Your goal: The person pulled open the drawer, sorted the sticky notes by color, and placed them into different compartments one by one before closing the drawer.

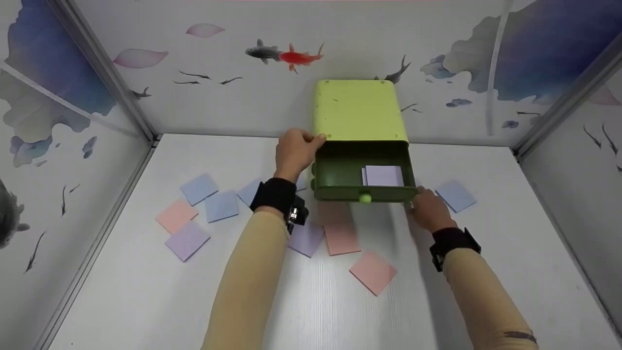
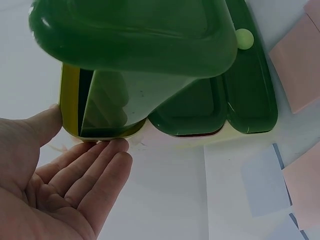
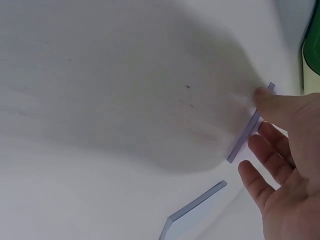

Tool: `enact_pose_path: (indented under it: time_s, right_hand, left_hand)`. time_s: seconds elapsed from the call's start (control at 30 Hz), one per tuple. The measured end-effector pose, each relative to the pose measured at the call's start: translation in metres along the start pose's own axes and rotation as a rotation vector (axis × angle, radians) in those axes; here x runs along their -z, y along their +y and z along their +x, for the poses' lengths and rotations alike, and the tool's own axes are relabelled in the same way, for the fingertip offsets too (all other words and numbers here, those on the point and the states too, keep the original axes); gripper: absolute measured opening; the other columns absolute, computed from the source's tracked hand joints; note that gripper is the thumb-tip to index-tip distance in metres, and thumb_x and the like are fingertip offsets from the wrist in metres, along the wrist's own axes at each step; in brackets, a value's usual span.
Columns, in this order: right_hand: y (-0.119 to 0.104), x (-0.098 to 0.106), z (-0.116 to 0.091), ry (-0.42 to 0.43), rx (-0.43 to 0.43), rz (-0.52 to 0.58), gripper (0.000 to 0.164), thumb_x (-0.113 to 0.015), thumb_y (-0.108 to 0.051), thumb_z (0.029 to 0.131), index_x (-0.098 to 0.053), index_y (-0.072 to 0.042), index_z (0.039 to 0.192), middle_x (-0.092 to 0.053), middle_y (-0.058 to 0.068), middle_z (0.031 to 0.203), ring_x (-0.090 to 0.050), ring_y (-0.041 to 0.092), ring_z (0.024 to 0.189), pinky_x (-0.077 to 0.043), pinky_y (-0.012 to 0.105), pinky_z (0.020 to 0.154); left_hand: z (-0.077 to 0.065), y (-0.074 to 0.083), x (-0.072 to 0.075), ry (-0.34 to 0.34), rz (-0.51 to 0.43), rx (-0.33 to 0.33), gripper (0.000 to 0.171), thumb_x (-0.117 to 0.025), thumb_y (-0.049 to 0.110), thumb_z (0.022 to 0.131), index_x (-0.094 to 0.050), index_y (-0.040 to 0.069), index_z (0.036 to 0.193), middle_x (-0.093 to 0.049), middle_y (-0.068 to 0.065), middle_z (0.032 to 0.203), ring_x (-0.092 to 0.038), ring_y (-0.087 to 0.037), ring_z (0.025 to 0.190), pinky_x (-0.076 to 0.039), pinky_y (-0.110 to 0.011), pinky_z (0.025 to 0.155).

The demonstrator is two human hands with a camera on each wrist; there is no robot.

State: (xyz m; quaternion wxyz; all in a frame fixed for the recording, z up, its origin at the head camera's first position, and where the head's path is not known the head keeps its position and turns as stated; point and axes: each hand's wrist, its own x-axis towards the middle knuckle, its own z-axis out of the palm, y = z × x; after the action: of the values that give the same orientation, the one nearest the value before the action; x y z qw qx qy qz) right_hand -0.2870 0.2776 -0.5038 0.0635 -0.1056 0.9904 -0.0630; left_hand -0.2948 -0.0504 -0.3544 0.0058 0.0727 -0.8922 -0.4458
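Note:
A lime-green drawer cabinet (image 1: 359, 109) stands against the back wall, its dark green top drawer (image 1: 340, 194) pulled out. Pale purple square tiles (image 1: 384, 176) lie inside the drawer. My left hand (image 1: 295, 151) grips the cabinet's front left edge. In the left wrist view its thumb lies on one side of that edge and its fingers (image 2: 105, 172) on another. Beside the drawer's front right corner is my right hand (image 1: 430, 211). The right wrist view shows it pinching a purple square tile (image 3: 243, 137) between thumb and fingers; the head view hides this tile.
A blue tile (image 1: 456, 196) lies to the right of my right hand. Several blue, pink and purple tiles spread left of the cabinet, including a purple one (image 1: 187, 240). A pink tile (image 1: 373, 272) lies nearest the front. Printed panels (image 1: 218, 107) wall in the white table.

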Motion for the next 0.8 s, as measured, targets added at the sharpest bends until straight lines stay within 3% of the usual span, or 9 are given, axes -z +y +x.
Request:
enact_pose_path:
  time_s: [0.23, 0.43, 0.63, 0.8]
  right_hand:
    - [0.0008, -0.006, 0.0019, 0.011, 0.001, 0.076, 0.032, -0.06, -0.009, 0.094, -0.059, 0.008, 0.122, -0.054, 0.033, 0.127, -0.053, 0.048, 0.118, -0.045, 0.057, 0.098]
    - [0.0007, -0.0056, 0.0023, -0.032, -0.001, 0.118, 0.023, -0.056, -0.006, 0.096, -0.062, 0.001, 0.117, -0.062, 0.029, 0.114, -0.06, 0.044, 0.107, -0.049, 0.055, 0.091]
    - [-0.0008, -0.0028, 0.001, -0.022, 0.007, 0.083, 0.036, -0.065, -0.01, 0.092, -0.058, 0.006, 0.123, -0.054, 0.032, 0.121, -0.054, 0.048, 0.112, -0.047, 0.058, 0.093]
    - [-0.0028, 0.0001, 0.0008, -0.044, -0.007, 0.125, 0.046, -0.071, -0.011, 0.088, -0.056, 0.0, 0.131, -0.051, 0.032, 0.132, -0.048, 0.049, 0.123, -0.041, 0.061, 0.101]
  left_hand:
    - [0.0002, -0.0011, 0.0007, 0.008, -0.011, -0.004, 0.036, -0.064, 0.042, 0.093, -0.072, 0.009, 0.106, -0.072, -0.005, 0.103, -0.067, -0.019, 0.088, -0.053, -0.034, 0.078]
    - [0.0001, -0.0006, 0.0003, 0.001, -0.012, -0.001, 0.038, -0.064, 0.043, 0.093, -0.072, 0.009, 0.107, -0.071, -0.005, 0.103, -0.066, -0.019, 0.089, -0.053, -0.034, 0.077]
    - [-0.0014, -0.001, 0.0001, -0.001, -0.015, -0.015, 0.039, -0.063, 0.042, 0.093, -0.072, 0.008, 0.111, -0.071, -0.006, 0.107, -0.067, -0.019, 0.089, -0.053, -0.033, 0.077]
    - [-0.0015, -0.0011, -0.0001, 0.003, -0.018, -0.02, 0.039, -0.064, 0.042, 0.094, -0.073, 0.008, 0.11, -0.072, -0.006, 0.106, -0.067, -0.019, 0.087, -0.053, -0.033, 0.076]
